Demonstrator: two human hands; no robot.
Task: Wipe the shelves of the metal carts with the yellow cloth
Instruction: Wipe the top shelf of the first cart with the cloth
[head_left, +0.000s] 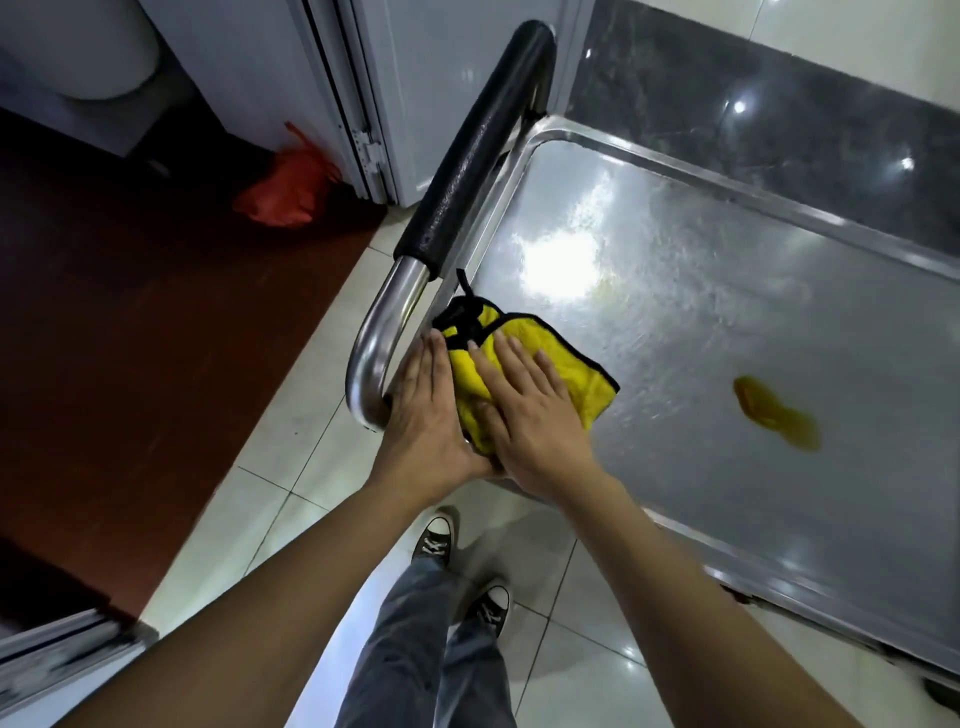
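The yellow cloth (524, 364), folded and edged in black with a black loop at its far corner, lies on the near left corner of the metal cart's top shelf (727, 312), just beside the curved steel leg of the cart handle (467, 156). Both hands press it down. The right hand (530, 410) lies flat on top of the cloth with fingers straight and slightly spread, holding nothing in a curl. The left hand (423, 410) rests alongside at the cloth's left edge, fingers straight and pointing away from the person, its palm near the shelf rim and the handle's bend. The two hands touch at the wrists. Further right on the shelf, well apart from the cloth, sits a yellow-brown smear (774, 415). Beyond the handle, a red plastic bag (285, 192) lies on the dark floor by a door frame. Below the arms, two black sneakers (434, 538) stand on pale tiles.
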